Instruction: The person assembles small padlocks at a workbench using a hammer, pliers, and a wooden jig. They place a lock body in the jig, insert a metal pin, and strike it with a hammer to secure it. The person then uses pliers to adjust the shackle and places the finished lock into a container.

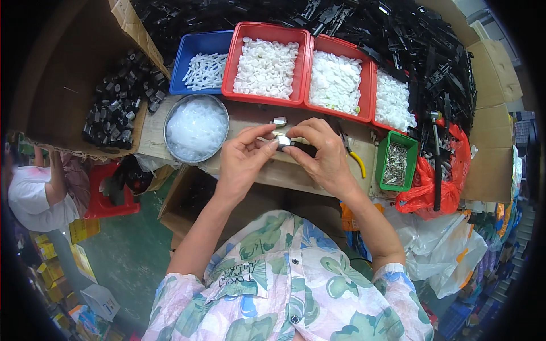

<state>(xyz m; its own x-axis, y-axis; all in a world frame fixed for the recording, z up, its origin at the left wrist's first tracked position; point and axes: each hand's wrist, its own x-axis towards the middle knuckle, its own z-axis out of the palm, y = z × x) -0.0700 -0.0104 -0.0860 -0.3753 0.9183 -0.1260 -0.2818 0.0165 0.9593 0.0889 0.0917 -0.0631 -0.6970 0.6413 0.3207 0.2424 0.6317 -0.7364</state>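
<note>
My left hand and my right hand meet over the bench's front edge. Between their fingertips is a small shiny metal-capped part, pinched from both sides. A dark section runs from it under my right fingers, and its full shape is hidden. Just beyond my fingertips, a similar small silvery piece lies on the wooden bench. Pliers with yellow handles rest to the right of my right hand, partly behind it.
A round metal bowl holds clear plastic pieces. Behind stand a blue bin and red bins of white parts. Rightward are a green tray, a hammer and a red bag. Black parts fill a carton; a person sits left.
</note>
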